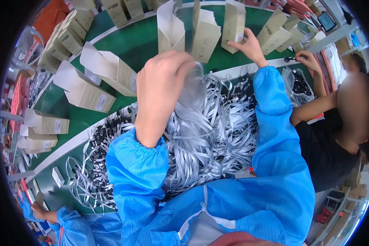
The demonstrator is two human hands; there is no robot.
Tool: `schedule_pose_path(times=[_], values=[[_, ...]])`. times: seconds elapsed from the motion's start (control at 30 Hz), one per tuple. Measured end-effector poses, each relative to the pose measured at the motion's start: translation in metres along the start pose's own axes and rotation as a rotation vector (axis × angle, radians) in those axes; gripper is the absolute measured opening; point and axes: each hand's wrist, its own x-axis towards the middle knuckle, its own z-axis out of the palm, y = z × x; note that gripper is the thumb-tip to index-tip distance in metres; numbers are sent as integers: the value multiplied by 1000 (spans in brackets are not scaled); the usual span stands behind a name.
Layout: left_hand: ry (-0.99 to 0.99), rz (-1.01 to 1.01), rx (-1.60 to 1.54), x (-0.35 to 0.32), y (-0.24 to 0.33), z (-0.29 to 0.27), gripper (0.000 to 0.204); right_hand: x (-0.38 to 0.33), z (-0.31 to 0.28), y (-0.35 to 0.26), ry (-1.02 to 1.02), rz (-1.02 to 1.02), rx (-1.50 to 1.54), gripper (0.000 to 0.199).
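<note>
My left hand (162, 82) is closed, its fingers curled down just in front of an open cream box (171, 33). The fingertips are smeared by motion and partly hidden, so what they hold cannot be made out. Below it lies a big heap of grey lanyard straps (192, 139) with black end pieces. My right hand (250, 47) reaches to the far side and grips the near edge of a tall cream box (234, 24), thumb across its front. Another open cream box (205, 37) stands upright between the hands, flaps raised.
More open cream boxes (86, 88) stand along the green belt (80, 117), behind a pale metal rail (63, 158). At the right a co-worker in black (326, 151) handles small black parts beside a plastic bag (298, 84). A blue-sleeved co-worker's hand (37, 211) shows lower left.
</note>
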Motion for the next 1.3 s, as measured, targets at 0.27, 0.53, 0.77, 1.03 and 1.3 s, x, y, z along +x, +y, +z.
schedule_pose_path(times=[0.27, 0.53, 0.77, 1.03, 1.3], values=[[-128, -31, -19, 4, 6, 0, 12, -59, -47, 36, 56, -179, -342, 81], [-626, 30, -199, -22, -44, 64, 25, 2, -49, -94, -404, 109, -90, 24], [-787, -111, -286, -25, -56, 112, 37, 45, 101, 2, -126, -225, 82, 32], [-759, -148, -188, -21, -51, 115, 42, 125, 157, 14, -516, -44, 1228, 47], [-773, -187, -187, -25, -47, 121, 45, 169, 168, 20, -470, -624, -161, 56]])
